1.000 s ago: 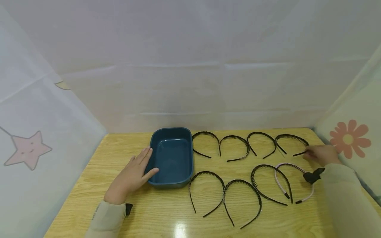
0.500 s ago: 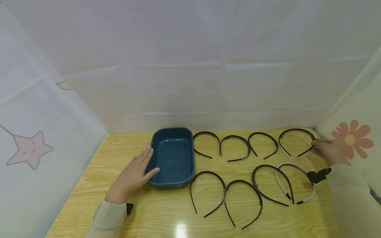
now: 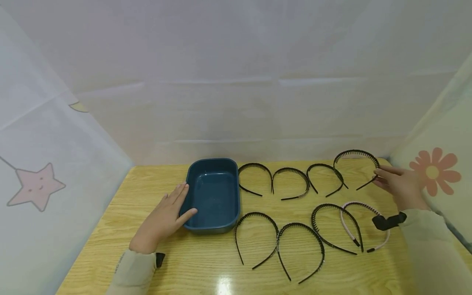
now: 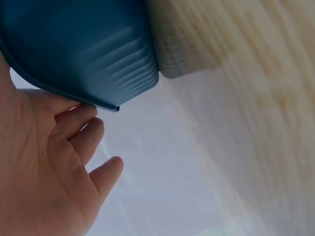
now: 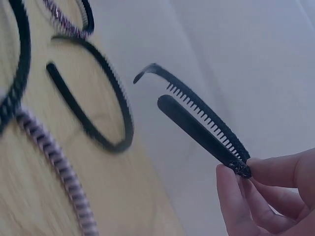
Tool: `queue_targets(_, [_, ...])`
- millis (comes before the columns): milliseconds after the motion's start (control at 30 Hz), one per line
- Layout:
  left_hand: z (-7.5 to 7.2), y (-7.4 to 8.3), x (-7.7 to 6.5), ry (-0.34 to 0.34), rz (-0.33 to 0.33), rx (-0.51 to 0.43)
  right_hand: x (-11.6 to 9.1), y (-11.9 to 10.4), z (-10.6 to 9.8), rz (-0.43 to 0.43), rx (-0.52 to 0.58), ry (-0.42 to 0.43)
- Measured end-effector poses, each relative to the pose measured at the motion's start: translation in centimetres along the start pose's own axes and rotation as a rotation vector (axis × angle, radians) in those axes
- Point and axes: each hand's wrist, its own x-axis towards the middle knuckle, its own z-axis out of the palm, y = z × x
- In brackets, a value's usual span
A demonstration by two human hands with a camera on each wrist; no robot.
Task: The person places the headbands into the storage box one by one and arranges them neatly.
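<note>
Between thumb and fingers, my right hand (image 3: 400,184) pinches one side of a black toothed headband (image 3: 355,151) at the back right. The right wrist view shows this headband (image 5: 206,120) raised off the table, its teeth facing inward. My left hand (image 3: 162,219) rests with straight fingers on the left rim of a blue rectangular bin (image 3: 212,196). In the left wrist view, the fingers (image 4: 78,120) touch the bin's edge. A black headband (image 3: 324,165) lies just left of the held one, partly overlapped by it in the head view.
Two black headbands, one (image 3: 254,164) beside the bin and another (image 3: 291,170) right of it, lie along the back. Nearer are several more, including a black one (image 3: 300,224) and a pink wrapped one (image 3: 344,225). White cloth (image 3: 236,102) hangs behind the wooden table (image 3: 110,229).
My right hand has taken hold of the rightmost back headband and lifted it; it first shifted right, then up and left. My left hand stays on the bin.
</note>
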Motion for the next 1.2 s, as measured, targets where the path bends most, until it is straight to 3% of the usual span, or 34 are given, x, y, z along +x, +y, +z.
queue_targets(500, [0.1,-0.1,0.0,-0.006,0.001,0.002,-2.5,-1.1,6.3,-0.128,0.107,-0.195])
queue_targets(967, [0.3,-0.1,0.1,0.003,0.009,-0.002,-4.3,-1.7,12.2,-0.085,0.048,-0.259])
queue_targets(1200, [0.0,0.1,0.0,0.002,0.004,-0.003,-5.3,-1.8,15.5,-0.068,0.074,-0.334])
